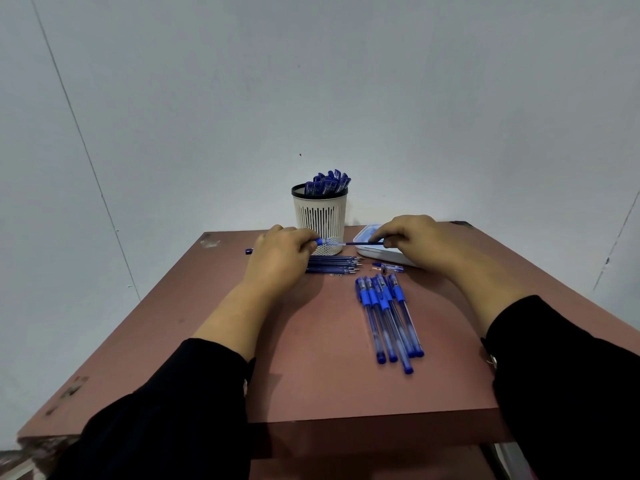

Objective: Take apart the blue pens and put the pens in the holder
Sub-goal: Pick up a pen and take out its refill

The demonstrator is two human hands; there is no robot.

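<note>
Head view: both hands up over the far half of the table, one pen between them.
Left fingers (306, 237): curled, pinching the grip end of a pen (329, 242).
Right fingers (379, 237): curled, pinching the thin blue refill (363, 243) sticking out of that pen.
Left hand (278, 258): knuckles up, just left of the holder.
Right hand (415, 242): knuckles up, over the white tray.
Held pen: level, in the air, in front of the lower part of the holder.
Holder (320, 220): white slotted cup with a black rim, upright at the far edge, blue pens (329, 183) standing in it.
Refills (334, 265): bare row lying side by side on the table, in front of the holder, partly under the left hand.
Whole pens (389, 317): five lying side by side, near-right of centre, well apart from the holder.
Tray (377, 252): white, shallow, right of the holder, contents unclear.
Loose bits: short clear-blue piece (389, 267) near the tray; small blue cap (248, 251) left of the left hand.
Table (207, 323): reddish-brown, chipped at the edges.
Sleeves (166, 410): black on both forearms.
</note>
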